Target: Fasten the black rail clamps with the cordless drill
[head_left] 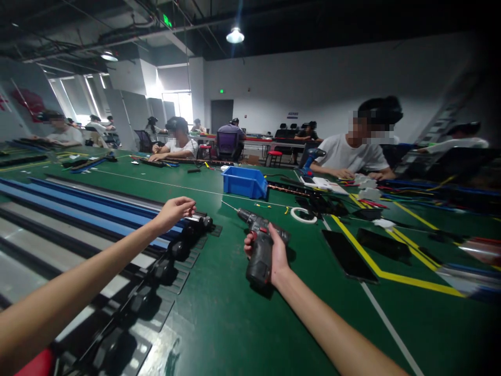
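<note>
- Here, a person's two bare hands reach over a green bench [219,318].
- The drill [259,256] is at the middle of the scene. The right hand [279,255] has its grip clamped around the handle, probably to leave the trigger in reach, with the thin bit pointing far and left.
- The left hand [172,214] hangs by the right-hand ends of long strips [90,206]. Its grip is bent, fingertips near one another; whether they meet or pinch something small cannot be told.
- The strips lie side by side on the left, seemingly to keep them in order.
- Beyond the drill stands a blue bin [240,184], perhaps to keep small parts in reach.
- Farther right, a co-worker [344,151] in a white shirt leans at the bench.
</note>
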`<action>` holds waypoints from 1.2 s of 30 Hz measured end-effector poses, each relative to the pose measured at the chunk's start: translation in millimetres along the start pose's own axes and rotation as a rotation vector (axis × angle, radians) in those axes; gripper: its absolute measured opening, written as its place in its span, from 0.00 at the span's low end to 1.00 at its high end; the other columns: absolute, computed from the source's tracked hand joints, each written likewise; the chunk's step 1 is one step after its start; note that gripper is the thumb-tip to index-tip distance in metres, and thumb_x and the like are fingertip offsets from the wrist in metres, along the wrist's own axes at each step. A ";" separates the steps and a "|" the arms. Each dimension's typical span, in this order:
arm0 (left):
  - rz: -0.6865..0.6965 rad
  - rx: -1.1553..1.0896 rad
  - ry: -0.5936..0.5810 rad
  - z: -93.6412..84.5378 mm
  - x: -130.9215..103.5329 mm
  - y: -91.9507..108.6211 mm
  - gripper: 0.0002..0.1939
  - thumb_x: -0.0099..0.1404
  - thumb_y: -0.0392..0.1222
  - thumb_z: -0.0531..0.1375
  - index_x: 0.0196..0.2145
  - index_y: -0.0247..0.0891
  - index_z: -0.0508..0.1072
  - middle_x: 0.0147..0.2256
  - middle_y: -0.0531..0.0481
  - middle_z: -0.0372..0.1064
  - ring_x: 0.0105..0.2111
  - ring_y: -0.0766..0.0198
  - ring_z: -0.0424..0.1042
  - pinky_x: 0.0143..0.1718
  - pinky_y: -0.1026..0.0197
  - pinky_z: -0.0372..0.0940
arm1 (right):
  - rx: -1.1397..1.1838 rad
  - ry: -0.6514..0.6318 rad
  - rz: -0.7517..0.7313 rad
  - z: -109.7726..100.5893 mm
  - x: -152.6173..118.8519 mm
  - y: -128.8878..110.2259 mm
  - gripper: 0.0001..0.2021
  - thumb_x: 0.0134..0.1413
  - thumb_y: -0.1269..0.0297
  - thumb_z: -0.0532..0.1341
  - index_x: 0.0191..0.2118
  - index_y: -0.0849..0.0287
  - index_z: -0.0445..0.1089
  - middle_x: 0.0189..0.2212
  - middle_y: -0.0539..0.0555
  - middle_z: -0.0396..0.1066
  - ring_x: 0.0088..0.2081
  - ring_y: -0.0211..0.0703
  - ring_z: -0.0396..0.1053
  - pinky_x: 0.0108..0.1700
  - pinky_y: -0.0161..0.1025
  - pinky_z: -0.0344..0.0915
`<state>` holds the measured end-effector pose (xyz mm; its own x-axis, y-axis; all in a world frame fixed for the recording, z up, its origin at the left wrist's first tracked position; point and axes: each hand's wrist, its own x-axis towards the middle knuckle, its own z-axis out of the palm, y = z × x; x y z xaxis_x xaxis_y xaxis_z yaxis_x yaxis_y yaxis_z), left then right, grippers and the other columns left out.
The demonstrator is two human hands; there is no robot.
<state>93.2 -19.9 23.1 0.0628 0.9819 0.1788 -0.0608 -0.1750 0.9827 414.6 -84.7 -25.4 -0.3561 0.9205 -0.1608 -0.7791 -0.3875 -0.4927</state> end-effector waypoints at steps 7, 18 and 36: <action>0.001 -0.021 -0.086 3.7 -9.2 -20.0 0.18 0.56 0.49 0.68 0.38 0.32 0.75 0.33 0.47 0.74 0.32 0.65 0.73 0.38 0.60 0.67 | -0.131 -0.073 0.164 14.1 -7.8 26.9 0.23 0.62 0.45 0.55 0.33 0.64 0.69 0.29 0.60 0.74 0.31 0.45 0.75 0.30 0.38 0.75; 0.000 0.038 -0.059 0.4 -12.2 -28.3 0.17 0.56 0.49 0.67 0.38 0.33 0.75 0.32 0.47 0.74 0.31 0.66 0.72 0.36 0.61 0.66 | -0.127 -0.074 0.174 8.8 -7.4 23.6 0.23 0.63 0.46 0.54 0.36 0.65 0.69 0.30 0.60 0.74 0.31 0.45 0.74 0.33 0.39 0.75; 0.066 0.207 -0.184 2.3 -16.2 -21.4 0.19 0.60 0.53 0.63 0.39 0.34 0.75 0.33 0.48 0.73 0.30 0.65 0.70 0.35 0.62 0.65 | -0.158 -0.054 0.200 9.1 -11.5 20.9 0.22 0.61 0.46 0.55 0.34 0.63 0.68 0.29 0.59 0.74 0.30 0.45 0.74 0.32 0.38 0.74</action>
<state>95.8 -32.3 -0.7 0.2468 0.9414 0.2299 0.1330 -0.2679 0.9542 397.6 -103.9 -26.1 -0.5251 0.8209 -0.2246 -0.6021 -0.5448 -0.5837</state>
